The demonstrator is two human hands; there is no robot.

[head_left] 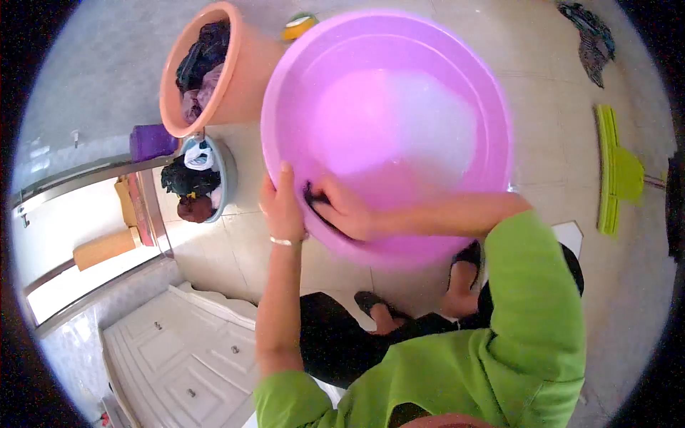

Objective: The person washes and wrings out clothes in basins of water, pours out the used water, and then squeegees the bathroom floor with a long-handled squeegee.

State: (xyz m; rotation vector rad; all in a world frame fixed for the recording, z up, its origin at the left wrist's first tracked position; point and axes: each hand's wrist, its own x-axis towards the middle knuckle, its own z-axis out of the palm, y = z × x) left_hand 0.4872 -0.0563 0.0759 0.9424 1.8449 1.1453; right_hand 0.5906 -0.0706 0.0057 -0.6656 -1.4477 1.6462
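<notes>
The left hand is clamped on the left near edge of a large pink-purple basin, fingertips pointing up along its rim. The right hand is just beside it, inside the basin, curled around a dark item that is pressed to the wall; what the item is, I cannot tell. The left forearm, a pale bracelet at the wrist, rises almost straight from below. The right forearm lies across the near part of the basin, blurred, with the elbow bent out to the right past the rim.

The basin sits in front of the person, above the feet; its middle holds a pale, blurred patch. Close to its left side stands an orange bucket of dark and mauve clothes, with a smaller blue tub of clothes below. A yellow-and-green object near the bucket is too small for any marking to be read. To the right, pale floor tiles stretch between the basin and a green floor tool, and a patterned cloth lies farther up.
</notes>
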